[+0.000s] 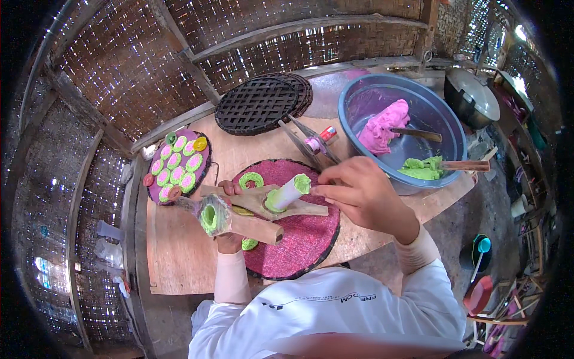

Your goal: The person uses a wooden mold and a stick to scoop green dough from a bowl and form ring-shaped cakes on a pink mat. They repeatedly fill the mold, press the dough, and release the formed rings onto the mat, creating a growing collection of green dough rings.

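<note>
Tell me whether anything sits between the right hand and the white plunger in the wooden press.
Nothing visible does. The right hand already has its fingers at the green-tipped end of the white cylindrical plunger, which stands tilted in the wooden hinged press. The left hand grips the press from below, over the round magenta woven mat.

**One head camera, looking steeply down**

Single view, worn on the person's head, facing down and forward over a wooden table (179, 251). Close range: the person's own white shirt (335, 311) fills the lower edge, forearms come up from it. Wide fisheye; woven walls (119, 66) bend round the rim, corners go black. Floor visible at right. No second view to compare overlap.
</note>
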Demonstrator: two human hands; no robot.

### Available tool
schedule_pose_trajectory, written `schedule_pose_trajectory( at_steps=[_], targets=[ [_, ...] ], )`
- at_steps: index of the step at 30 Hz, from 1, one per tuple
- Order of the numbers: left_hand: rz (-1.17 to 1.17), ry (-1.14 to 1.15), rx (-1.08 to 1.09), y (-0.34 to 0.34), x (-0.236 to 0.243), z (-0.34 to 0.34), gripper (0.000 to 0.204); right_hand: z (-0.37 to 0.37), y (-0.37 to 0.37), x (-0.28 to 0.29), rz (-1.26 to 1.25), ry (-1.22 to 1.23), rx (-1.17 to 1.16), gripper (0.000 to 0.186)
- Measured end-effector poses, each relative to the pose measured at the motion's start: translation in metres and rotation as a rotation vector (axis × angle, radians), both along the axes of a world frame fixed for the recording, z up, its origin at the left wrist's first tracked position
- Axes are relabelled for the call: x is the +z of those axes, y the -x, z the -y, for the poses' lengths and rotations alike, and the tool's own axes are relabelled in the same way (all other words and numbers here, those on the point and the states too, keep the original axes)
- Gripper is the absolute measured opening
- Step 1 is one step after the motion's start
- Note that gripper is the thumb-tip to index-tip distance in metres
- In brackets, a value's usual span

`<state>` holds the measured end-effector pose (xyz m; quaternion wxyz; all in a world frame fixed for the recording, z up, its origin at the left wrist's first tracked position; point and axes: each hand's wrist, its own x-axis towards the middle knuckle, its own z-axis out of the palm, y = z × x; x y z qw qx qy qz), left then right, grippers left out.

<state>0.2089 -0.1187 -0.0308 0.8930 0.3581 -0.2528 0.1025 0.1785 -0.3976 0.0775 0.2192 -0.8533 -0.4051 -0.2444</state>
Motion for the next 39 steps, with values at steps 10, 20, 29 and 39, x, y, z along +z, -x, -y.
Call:
schedule_pose_trajectory(
  at_steps=[10,20,29,39],
  targets=[
    [-0.079,0.014,0.026,-0.002,0.0,0.0,0.02,-0.018,-0.001,-0.015,0.046,-0.045,-0.102,0.031],
    [-0.081,-0.044,0.111,0.002,0.004,0.008,0.022,-0.02,-0.004,-0.016,-0.046,-0.275,-0.13,0.013],
    [0.004,-0.079,0.091,-0.004,-0.006,-0.003,0.021,-0.008,-0.005,-0.025,-0.079,-0.297,-0.062,0.014],
    [-0.045,-0.067,0.047,0.001,-0.001,0.004,0.021,-0.025,0.005,-0.033,0.028,-0.178,-0.202,0.024]
  ],
)
